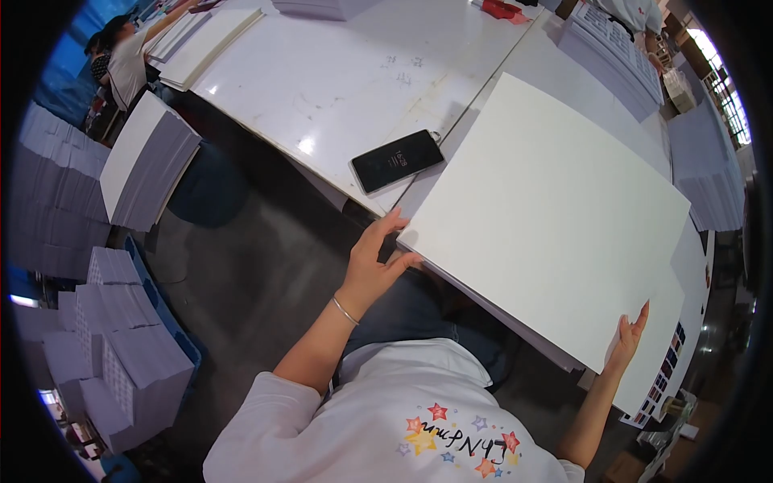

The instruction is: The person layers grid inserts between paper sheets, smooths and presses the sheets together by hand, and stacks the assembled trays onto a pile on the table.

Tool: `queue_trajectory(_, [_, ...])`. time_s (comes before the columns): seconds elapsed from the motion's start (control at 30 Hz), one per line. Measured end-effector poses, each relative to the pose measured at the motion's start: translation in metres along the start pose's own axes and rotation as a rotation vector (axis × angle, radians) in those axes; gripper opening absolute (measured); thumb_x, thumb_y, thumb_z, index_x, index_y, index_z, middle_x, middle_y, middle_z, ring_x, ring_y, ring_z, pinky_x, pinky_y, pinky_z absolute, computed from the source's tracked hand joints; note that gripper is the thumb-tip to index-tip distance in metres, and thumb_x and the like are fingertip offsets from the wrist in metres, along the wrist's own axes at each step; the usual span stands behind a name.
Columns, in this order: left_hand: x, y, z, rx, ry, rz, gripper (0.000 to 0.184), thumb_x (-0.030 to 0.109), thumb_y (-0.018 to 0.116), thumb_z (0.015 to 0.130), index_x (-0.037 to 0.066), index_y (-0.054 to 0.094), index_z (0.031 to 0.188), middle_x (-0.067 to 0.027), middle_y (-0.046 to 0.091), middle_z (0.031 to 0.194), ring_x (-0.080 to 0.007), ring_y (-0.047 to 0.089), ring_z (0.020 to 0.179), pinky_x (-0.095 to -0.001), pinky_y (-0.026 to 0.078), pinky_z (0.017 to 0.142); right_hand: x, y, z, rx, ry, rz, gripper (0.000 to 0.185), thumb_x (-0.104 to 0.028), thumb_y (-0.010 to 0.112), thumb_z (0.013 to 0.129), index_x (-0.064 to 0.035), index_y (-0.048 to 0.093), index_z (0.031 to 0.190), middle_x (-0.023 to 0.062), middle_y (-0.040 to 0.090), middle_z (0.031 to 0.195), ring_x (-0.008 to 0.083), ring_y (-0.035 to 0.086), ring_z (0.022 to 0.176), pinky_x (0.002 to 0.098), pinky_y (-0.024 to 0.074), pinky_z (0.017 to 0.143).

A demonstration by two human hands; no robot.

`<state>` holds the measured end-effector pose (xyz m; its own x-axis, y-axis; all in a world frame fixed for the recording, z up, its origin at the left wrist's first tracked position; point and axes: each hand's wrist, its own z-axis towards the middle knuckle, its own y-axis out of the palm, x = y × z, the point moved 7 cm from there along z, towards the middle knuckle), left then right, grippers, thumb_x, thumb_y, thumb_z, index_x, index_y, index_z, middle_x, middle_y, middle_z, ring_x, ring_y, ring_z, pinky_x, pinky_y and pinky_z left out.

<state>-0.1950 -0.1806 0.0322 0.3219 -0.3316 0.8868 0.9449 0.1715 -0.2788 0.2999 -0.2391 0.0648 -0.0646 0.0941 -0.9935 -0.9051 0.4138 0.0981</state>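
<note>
A large white sheet stack point(539, 217) lies at an angle on the table in front of me, its near edge overhanging my lap. My left hand point(373, 259) is at the stack's left corner, thumb and fingers spread to either side of that corner. By the lower right edge, my right hand point(626, 342) has its fingers stretched out and rests against the sheets. How many sheets are in the stack I cannot tell. Under its right end, a printed sheet with dark colour pictures point(667, 374) partly shows.
A smartphone point(397, 163) lies on the white table point(322, 88) near the seam. Stacked paper point(153, 165) stands left, with more piles point(133, 354) on a blue pallet below. Further piles point(612, 60) are at back right. Other people point(129, 56) work at the far left and far right.
</note>
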Motion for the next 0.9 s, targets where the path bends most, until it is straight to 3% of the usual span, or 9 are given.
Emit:
queue_trajectory(0.17, [0.008,-0.003,0.001,0.005,0.027,0.090,0.072,0.004,0.077,0.065,0.001,0.042,0.128,-0.0128,0.057,0.112,-0.0207,0.056,0.102,-0.0307,0.044,0.090,0.000,0.000,0.001,0.007,-0.042,-0.050,0.057,0.001,0.046,0.087,-0.0099,0.027,0.139,0.0103,0.038,0.137,0.0215,0.042,0.121,0.0329,0.0320,0.102])
queue_trajectory(0.23, [0.015,-0.007,0.004,0.051,0.057,0.133,0.061,0.014,0.079,0.064,0.006,0.053,0.119,-0.0103,0.060,0.107,-0.0246,0.058,0.095,-0.0321,0.047,0.084,-0.002,0.003,0.000,0.016,-0.035,-0.044,0.057,0.001,0.046,0.087,-0.0097,0.027,0.139,0.0104,0.038,0.137,0.0215,0.042,0.121,0.0330,0.0314,0.102])
queue_trajectory(0.33, [0.018,-0.005,0.004,0.031,0.157,0.154,0.046,0.013,0.078,0.064,0.006,0.062,0.106,-0.0094,0.060,0.108,-0.0252,0.057,0.095,-0.0317,0.047,0.082,-0.003,0.003,0.001,0.020,-0.024,-0.040,0.058,0.001,0.046,0.086,-0.0095,0.026,0.139,0.0107,0.037,0.137,0.0214,0.041,0.121,0.0329,0.0308,0.103])
queue_trajectory(0.43, [0.017,-0.004,0.005,0.008,0.123,0.186,0.034,0.012,0.077,0.063,0.006,0.066,0.095,-0.0083,0.059,0.109,-0.0252,0.056,0.098,-0.0318,0.047,0.083,-0.004,0.004,-0.001,0.018,-0.035,-0.050,0.058,0.001,0.046,0.086,-0.0088,0.026,0.139,0.0109,0.038,0.136,0.0213,0.041,0.121,0.0328,0.0308,0.103])
queue_trajectory(0.53, [0.034,-0.006,0.011,-0.011,0.217,0.353,0.033,0.012,0.077,0.063,0.007,0.067,0.094,-0.0070,0.059,0.110,-0.0248,0.054,0.101,-0.0328,0.045,0.086,-0.007,0.004,-0.004,0.015,-0.052,-0.073,0.057,0.000,0.046,0.086,-0.0082,0.027,0.139,0.0107,0.038,0.136,0.0207,0.042,0.121,0.0324,0.0318,0.102])
queue_trajectory(0.77, [0.029,-0.004,0.014,-0.051,0.191,0.363,0.034,0.011,0.077,0.060,0.004,0.067,0.092,-0.0088,0.063,0.108,-0.0261,0.055,0.102,-0.0336,0.044,0.087,-0.016,0.007,-0.011,0.085,-0.075,-0.148,0.057,-0.002,0.047,0.085,-0.0060,0.028,0.138,0.0104,0.041,0.134,0.0199,0.043,0.120,0.0319,0.0321,0.101])
queue_trajectory(0.9, [0.027,-0.002,0.012,-0.042,0.152,0.413,0.035,0.013,0.077,0.061,0.004,0.068,0.094,-0.0051,0.063,0.109,-0.0227,0.053,0.105,-0.0324,0.043,0.089,-0.021,0.013,-0.015,0.132,-0.052,-0.162,0.056,-0.002,0.047,0.085,-0.0057,0.029,0.138,0.0109,0.042,0.133,0.0198,0.044,0.119,0.0319,0.0321,0.101])
